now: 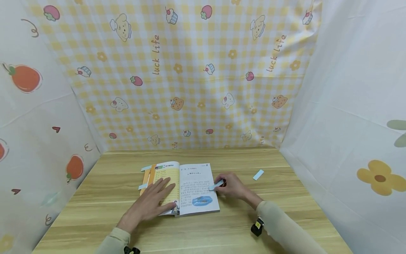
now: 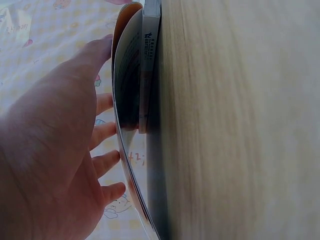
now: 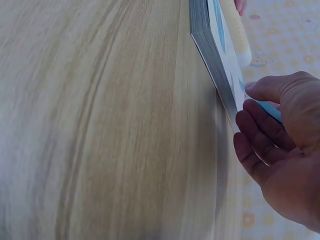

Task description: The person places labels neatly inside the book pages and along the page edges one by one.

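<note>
An open book (image 1: 195, 174) lies on the table, with printed text and a blue picture on its right page. My left hand (image 1: 150, 201) rests with spread, straight fingers on the yellow left page. In the left wrist view, the fingertips touch the curved pages (image 2: 118, 107) of that side. My right hand (image 1: 231, 186) pinches a light blue paper strip (image 1: 216, 185), whose end lies over the right page's outer edge. Thumb and fingers hold the strip (image 3: 270, 110) beside the thick page block (image 3: 212, 47) in the right wrist view.
Another light blue strip (image 1: 258, 174) lies on the wooden table (image 1: 196, 233) to the right of the book. Pale blue tabs (image 1: 142, 186) stick out from the book's left edge. A patterned yellow-check cloth (image 1: 190, 88) hangs behind the table, with white cloth at both sides.
</note>
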Demonstrator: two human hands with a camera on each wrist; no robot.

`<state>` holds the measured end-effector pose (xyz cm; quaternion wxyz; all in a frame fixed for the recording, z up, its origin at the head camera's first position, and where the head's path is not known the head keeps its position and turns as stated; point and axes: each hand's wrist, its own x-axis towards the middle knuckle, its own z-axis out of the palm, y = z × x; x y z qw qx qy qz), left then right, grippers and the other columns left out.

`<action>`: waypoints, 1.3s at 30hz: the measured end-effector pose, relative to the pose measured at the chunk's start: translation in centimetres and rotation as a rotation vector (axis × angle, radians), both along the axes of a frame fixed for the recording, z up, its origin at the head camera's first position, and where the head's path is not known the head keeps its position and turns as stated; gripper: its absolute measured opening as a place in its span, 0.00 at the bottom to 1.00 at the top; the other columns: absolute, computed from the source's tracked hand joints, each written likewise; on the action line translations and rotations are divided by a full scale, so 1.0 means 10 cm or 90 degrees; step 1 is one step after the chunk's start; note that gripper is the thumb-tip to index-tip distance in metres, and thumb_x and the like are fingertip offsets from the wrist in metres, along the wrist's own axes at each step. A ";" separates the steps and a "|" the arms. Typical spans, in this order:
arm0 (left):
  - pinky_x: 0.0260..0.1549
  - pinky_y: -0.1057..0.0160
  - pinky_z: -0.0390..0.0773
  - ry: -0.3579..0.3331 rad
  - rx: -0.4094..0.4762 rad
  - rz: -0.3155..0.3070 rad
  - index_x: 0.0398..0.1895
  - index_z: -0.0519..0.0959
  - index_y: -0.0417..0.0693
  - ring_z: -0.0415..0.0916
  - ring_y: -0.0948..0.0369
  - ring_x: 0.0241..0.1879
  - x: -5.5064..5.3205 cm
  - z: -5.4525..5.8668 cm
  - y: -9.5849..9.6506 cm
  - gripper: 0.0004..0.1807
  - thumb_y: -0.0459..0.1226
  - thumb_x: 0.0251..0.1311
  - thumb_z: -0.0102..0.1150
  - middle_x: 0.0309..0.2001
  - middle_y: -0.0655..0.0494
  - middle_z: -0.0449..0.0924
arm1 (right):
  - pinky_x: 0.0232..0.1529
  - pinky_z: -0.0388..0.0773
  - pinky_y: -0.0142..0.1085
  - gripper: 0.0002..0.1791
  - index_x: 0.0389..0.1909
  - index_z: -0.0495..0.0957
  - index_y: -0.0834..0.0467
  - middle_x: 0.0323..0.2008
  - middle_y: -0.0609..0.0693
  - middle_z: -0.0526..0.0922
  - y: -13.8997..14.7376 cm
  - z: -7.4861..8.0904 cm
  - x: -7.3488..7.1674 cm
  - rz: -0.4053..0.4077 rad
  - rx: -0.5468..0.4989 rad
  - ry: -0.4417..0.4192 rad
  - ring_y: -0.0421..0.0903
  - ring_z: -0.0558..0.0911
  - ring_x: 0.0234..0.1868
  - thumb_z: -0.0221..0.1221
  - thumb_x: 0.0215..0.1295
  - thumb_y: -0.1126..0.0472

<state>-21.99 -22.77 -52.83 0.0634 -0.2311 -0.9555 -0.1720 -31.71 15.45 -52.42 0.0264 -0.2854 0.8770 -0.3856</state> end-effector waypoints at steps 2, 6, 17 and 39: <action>0.83 0.20 0.60 -0.001 0.000 0.000 0.86 0.71 0.48 0.58 0.32 0.89 0.00 0.01 0.00 0.43 0.64 0.80 0.60 0.89 0.40 0.62 | 0.37 0.81 0.26 0.07 0.44 0.90 0.58 0.40 0.50 0.92 -0.01 0.00 0.00 0.001 0.004 0.001 0.36 0.82 0.36 0.77 0.69 0.64; 0.84 0.21 0.60 -0.007 0.003 0.000 0.87 0.71 0.49 0.58 0.32 0.89 0.01 0.02 0.00 0.43 0.64 0.81 0.60 0.90 0.40 0.62 | 0.37 0.81 0.25 0.07 0.44 0.89 0.58 0.40 0.50 0.92 -0.03 0.00 -0.01 0.007 0.010 0.005 0.35 0.82 0.36 0.77 0.68 0.65; 0.82 0.20 0.62 0.009 0.008 -0.005 0.86 0.72 0.48 0.60 0.31 0.88 0.00 0.00 0.00 0.42 0.63 0.80 0.61 0.89 0.39 0.64 | 0.36 0.80 0.25 0.07 0.44 0.90 0.59 0.39 0.50 0.92 -0.05 0.00 -0.02 0.014 0.022 0.017 0.35 0.82 0.35 0.76 0.69 0.64; 0.85 0.22 0.59 -0.025 -0.003 0.012 0.87 0.70 0.50 0.56 0.34 0.90 0.00 0.02 0.00 0.43 0.65 0.81 0.59 0.90 0.42 0.61 | 0.36 0.81 0.26 0.07 0.46 0.89 0.59 0.41 0.51 0.93 -0.03 -0.06 -0.06 0.023 0.037 0.006 0.36 0.83 0.36 0.75 0.71 0.63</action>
